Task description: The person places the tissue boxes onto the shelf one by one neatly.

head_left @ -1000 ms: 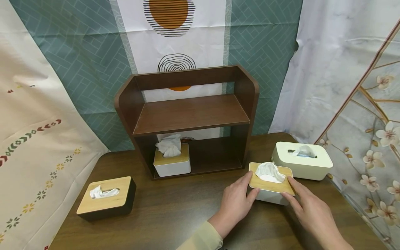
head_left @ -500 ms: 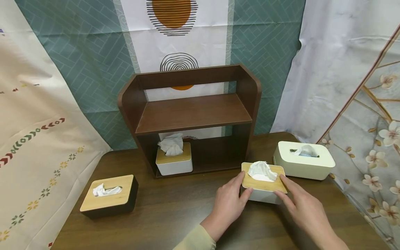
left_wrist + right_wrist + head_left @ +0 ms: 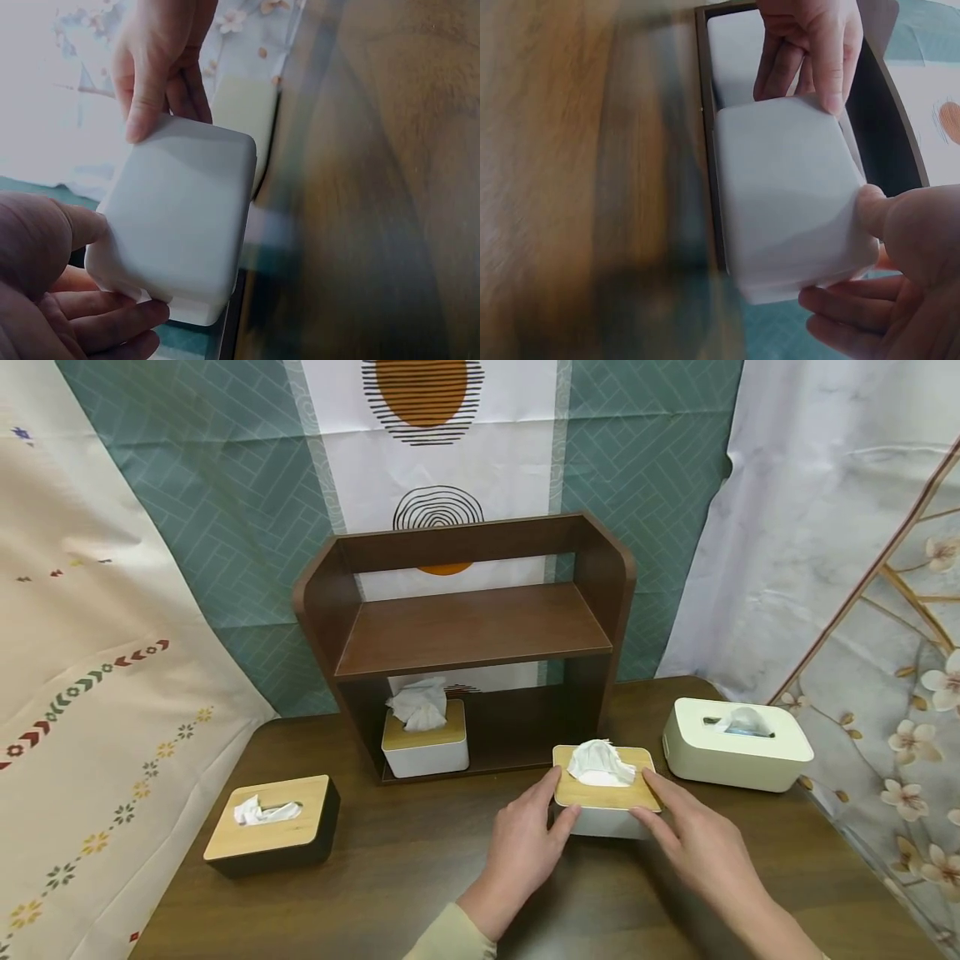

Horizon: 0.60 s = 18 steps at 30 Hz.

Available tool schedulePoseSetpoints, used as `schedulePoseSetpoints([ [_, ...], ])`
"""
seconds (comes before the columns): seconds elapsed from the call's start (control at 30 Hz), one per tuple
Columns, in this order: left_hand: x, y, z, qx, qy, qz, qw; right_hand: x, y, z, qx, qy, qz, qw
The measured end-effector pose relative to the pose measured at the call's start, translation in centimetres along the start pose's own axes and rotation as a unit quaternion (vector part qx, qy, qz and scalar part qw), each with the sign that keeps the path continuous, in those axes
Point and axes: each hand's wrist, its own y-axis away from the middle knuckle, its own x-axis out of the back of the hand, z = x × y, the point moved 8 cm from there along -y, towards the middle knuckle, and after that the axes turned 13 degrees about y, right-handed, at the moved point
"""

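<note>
While fingers [image 3: 543,791] grip, tissue box [image 3: 607,797] white, wood-topped.

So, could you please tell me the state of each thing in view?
Held box: lid on, tissue out, gripped.
Left hand: gripping its left end.
Right hand: gripping its right end.
Shelf box: upright, lid on, tissue puffed out.
Black box: upright, lid on, tissue lying low.
Cream box: upright, tissue in slot.
Shelf: standing upright.

The held tissue box [image 3: 606,824] is white, its lid [image 3: 600,797] tan.
</note>
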Motion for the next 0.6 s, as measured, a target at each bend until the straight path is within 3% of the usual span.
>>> schedulePoseSetpoints([
  [0.27, 1.8, -0.2, -1.4, 0.046, 0.007, 0.011, 0.9989, -1.0, -1.7, -1.6, 0.013, -0.016, -0.004, 1.000],
  [0.6, 3.7, -0.4, -2.2, 0.029, 0.001, 0.045, 0.9986, -1.8, -3.4, -3.0, 0.018, -0.033, -0.010, 0.999],
])
